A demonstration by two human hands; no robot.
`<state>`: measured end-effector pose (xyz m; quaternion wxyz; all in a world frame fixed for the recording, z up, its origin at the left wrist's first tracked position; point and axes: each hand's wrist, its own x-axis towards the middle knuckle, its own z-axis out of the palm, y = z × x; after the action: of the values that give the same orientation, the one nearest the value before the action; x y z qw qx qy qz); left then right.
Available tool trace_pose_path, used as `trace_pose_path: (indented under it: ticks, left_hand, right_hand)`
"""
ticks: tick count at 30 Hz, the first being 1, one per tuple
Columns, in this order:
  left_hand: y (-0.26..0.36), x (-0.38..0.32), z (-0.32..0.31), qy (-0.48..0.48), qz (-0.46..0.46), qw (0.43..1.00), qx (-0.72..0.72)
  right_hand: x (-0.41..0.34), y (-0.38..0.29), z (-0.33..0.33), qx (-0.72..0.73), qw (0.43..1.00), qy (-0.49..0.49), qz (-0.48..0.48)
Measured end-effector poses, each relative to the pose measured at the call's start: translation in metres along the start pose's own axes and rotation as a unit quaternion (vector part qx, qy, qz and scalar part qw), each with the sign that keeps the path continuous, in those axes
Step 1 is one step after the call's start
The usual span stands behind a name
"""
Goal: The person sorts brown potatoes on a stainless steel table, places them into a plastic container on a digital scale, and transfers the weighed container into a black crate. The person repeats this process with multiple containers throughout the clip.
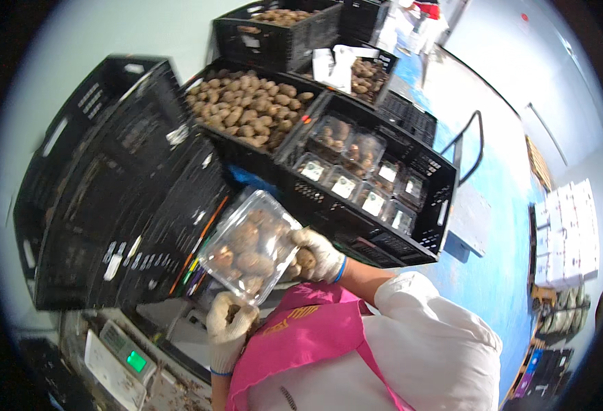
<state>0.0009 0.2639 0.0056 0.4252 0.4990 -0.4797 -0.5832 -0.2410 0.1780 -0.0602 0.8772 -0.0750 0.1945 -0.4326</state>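
Observation:
Between my hands a clear plastic clamshell box (250, 246) is held tilted, with several brown tubers, perhaps small taro, showing through its lid. My right hand (319, 257), in a knitted white glove with a blue cuff, grips the box's right side. Against the fingers of that glove is a brown tuber (305, 259). At the lower corner of the box my left hand (229, 323), gloved alike, has its fingers curled on the edge. Something dark shows in the curl of those fingers; whether it is dirt or a tuber cannot be made out.
A black crate (373, 241) ahead holds several labelled clamshells (343, 185). Beside it stands a crate of loose tubers (245, 105), with more crates behind. Stacked black crates (111, 195) rise at left. A scale (127, 354) with a lit display sits lower left. A cart handle (481, 138) stands at right.

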Motion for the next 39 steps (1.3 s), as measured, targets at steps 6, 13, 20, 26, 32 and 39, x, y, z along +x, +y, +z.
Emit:
trace_pose_path:
  ticks: [6,13,20,26,32,39]
  left_hand:
    - [-0.011,0.057,0.069,0.016,-0.125,0.974,-0.186]
    - [-0.028,0.085,0.096,0.122,-0.127,0.972,-0.153]
    - [-0.010,0.078,0.116,0.272,-0.194,0.930,-0.152]
    - [-0.008,0.084,0.124,0.294,-0.207,0.927,-0.109]
    - [-0.029,0.071,0.119,0.255,-0.176,0.939,-0.151]
    - [-0.053,0.038,0.088,0.299,-0.209,0.917,-0.159]
  right_hand:
    - [-0.104,-0.156,-0.082,-0.085,0.955,0.204,-0.200]
    - [-0.191,-0.261,-0.187,-0.135,0.835,0.442,-0.299]
    - [-0.181,-0.325,-0.264,-0.217,0.825,0.468,-0.230]
    - [-0.119,-0.336,-0.311,-0.295,0.720,0.564,-0.276]
    - [-0.119,-0.299,-0.326,-0.390,0.675,0.594,-0.197]
    - [-0.105,-0.337,-0.265,-0.381,0.652,0.537,-0.376]
